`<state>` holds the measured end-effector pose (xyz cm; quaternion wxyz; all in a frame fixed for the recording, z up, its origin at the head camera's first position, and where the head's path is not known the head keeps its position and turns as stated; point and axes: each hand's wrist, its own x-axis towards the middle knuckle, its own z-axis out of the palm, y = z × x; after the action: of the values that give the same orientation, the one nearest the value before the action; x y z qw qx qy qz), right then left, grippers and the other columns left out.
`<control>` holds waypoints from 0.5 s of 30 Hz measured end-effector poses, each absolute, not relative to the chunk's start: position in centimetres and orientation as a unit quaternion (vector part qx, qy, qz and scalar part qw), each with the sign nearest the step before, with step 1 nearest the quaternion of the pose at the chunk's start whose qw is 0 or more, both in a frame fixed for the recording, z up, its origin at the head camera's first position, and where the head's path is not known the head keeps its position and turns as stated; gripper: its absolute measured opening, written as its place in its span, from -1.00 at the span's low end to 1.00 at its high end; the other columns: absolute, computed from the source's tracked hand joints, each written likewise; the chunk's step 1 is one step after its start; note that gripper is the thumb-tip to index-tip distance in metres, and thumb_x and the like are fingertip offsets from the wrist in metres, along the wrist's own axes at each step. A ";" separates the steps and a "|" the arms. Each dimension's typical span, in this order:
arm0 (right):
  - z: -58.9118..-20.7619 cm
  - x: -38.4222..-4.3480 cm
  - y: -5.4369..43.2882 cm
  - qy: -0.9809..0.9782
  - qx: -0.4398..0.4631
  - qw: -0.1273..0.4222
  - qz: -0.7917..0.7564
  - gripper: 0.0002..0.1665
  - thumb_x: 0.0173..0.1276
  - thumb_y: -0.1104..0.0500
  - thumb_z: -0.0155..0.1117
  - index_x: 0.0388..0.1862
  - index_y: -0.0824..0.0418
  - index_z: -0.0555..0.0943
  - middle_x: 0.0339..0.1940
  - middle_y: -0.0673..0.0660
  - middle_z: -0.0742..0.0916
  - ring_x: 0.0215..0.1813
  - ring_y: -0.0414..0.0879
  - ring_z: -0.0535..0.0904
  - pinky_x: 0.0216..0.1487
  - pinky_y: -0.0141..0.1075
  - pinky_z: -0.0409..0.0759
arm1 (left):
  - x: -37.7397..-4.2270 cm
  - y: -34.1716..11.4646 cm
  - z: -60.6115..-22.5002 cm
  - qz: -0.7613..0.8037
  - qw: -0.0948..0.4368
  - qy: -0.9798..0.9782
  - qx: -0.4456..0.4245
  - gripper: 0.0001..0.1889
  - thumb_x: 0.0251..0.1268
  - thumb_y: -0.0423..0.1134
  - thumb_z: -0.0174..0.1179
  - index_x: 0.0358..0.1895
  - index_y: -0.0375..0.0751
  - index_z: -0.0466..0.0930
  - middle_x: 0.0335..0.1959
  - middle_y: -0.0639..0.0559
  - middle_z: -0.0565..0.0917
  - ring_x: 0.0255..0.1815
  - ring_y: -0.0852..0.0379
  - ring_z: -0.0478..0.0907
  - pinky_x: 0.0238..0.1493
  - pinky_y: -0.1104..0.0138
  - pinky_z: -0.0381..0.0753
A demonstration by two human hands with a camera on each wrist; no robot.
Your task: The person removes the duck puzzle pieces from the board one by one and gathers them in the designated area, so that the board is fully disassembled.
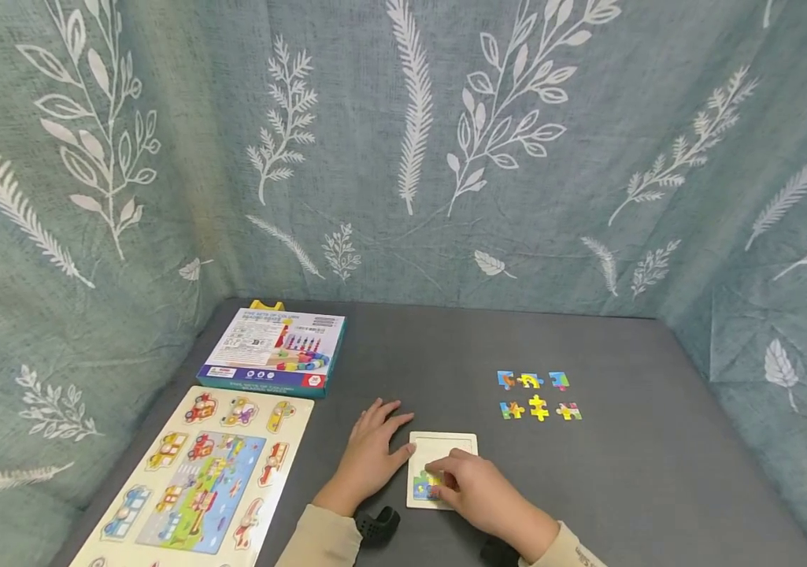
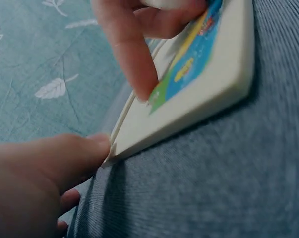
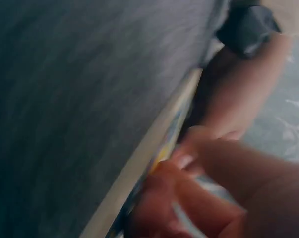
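A small pale wooden puzzle tray (image 1: 443, 442) lies on the dark table, a few joined puzzle pieces (image 1: 420, 486) with green, blue and yellow print in its near left part. My right hand (image 1: 477, 488) is over the tray, with bent index finger and thumb pinching at a puzzle piece that the hand partly covers. In the left wrist view, an index fingertip (image 2: 145, 94) of that hand presses at the green edge of the pieces. My left hand (image 1: 371, 449) rests to the left of the tray, fingers spread, thumb against its edge.
Several loose puzzle pieces (image 1: 538, 408) lie in two rows to the right beyond the tray. At left is a large vehicle puzzle board (image 1: 283, 465), with a bead toy box (image 1: 272, 346) behind it. A patterned curtain (image 1: 375, 260) surrounds the table.
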<state>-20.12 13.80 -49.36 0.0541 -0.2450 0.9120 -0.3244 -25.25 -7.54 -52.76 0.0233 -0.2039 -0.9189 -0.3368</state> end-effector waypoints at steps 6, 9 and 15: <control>-50.3 -19.5 13.4 0.919 -0.257 0.031 -0.298 -0.64 0.33 0.19 0.55 0.10 0.20 0.79 -0.44 -0.18 0.45 -0.48 -0.37 0.30 -0.43 -0.41 0.39 | -25.1 -7.5 -53.0 -0.306 0.024 -0.927 -0.214 -0.49 0.37 -0.08 0.43 0.33 -0.17 0.64 0.50 -0.24 0.40 0.60 -0.36 0.14 0.49 -0.31 0.07; -50.4 -19.4 13.3 0.921 -0.246 0.029 -0.299 -0.59 0.29 0.17 0.59 0.12 0.17 0.79 -0.43 -0.18 0.46 -0.48 -0.38 0.30 -0.43 -0.41 0.39 | -25.1 -7.5 -52.9 -0.305 0.024 -0.927 -0.215 -0.49 0.37 -0.08 0.43 0.33 -0.16 0.64 0.50 -0.24 0.40 0.60 -0.36 0.14 0.49 -0.31 0.07; -50.5 -19.0 13.1 0.931 -0.234 0.032 -0.277 -0.47 0.22 0.08 0.64 0.19 0.07 0.77 -0.38 -0.18 0.45 -0.46 -0.35 0.29 -0.43 -0.39 0.37 | -25.1 -7.3 -53.0 -0.308 0.028 -0.926 -0.215 -0.49 0.37 -0.10 0.43 0.32 -0.17 0.65 0.49 -0.25 0.42 0.59 -0.37 0.15 0.50 -0.28 0.07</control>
<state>-19.03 13.12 -50.48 0.0316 -0.2342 0.9312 -0.2773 -25.08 -7.32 -53.03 0.0281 -0.2154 -0.9262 -0.3080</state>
